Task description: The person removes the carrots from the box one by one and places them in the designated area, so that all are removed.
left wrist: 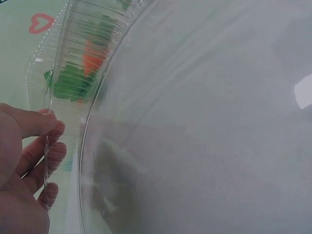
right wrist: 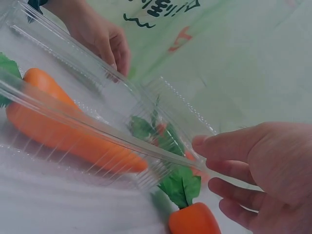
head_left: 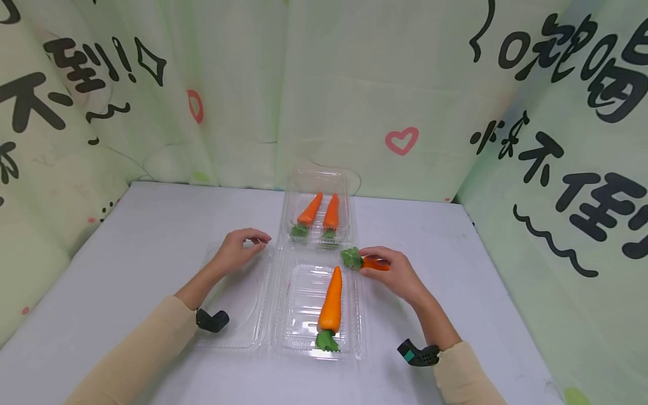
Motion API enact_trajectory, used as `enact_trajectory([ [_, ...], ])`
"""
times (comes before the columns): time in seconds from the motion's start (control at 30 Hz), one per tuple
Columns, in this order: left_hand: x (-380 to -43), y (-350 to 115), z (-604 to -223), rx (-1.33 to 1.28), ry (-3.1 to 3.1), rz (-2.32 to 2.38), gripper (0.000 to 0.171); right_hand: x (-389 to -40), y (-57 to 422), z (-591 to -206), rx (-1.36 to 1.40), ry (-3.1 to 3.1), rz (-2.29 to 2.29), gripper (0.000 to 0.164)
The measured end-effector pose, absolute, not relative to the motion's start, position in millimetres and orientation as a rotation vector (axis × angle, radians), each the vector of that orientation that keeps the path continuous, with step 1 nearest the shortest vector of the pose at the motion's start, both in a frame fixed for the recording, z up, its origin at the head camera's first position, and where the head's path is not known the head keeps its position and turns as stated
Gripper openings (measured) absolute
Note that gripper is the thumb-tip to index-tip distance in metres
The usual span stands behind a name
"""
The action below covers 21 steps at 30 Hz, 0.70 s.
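head view: a pale green fabric backdrop (head_left: 329, 84) with large black lettering hangs behind and along both sides of a white table (head_left: 152, 253). on the table, towards the person, is a clear plastic near container (head_left: 298, 306), with a clear lid (head_left: 235, 304) spread out flat along its left side. just beyond it is a clear far container (head_left: 346, 222), its raised top against the backdrop.

both hands are at the far end of the near container, on opposite sides. the left hand (head_left: 242, 247) grips a clear plastic edge there, thumb on one side and fingers showing through from the other. the right hand (head_left: 392, 273) grips the rim at the far right corner between thumb and fingers.

inside the near container lies an orange carrot (head_left: 331, 304), tip pointing away from the person, green leaves towards them. a loose carrot (right wrist: 195, 219) is outside, just beside that far right corner and partly hidden by the right hand in the head view; its leaves point left. two more carrots (head_left: 331, 214) lie side by side in the far container, leaves towards the person.

smaller still are a black device (head_left: 212, 320) on each wrist and a red heart outline (head_left: 402, 140) on the backdrop.
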<state>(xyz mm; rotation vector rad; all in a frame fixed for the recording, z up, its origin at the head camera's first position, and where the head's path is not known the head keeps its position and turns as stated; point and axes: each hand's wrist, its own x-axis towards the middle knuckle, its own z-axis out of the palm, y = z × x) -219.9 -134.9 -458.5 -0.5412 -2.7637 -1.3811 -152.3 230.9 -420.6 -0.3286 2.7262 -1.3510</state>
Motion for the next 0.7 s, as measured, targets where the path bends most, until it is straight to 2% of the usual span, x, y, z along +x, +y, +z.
enact_trajectory([
  [0.7,-219,-134,-456,-0.587,-2.752,-1.374,0.02,-150,216,-413,-0.449,2.629,-1.403,0.039],
])
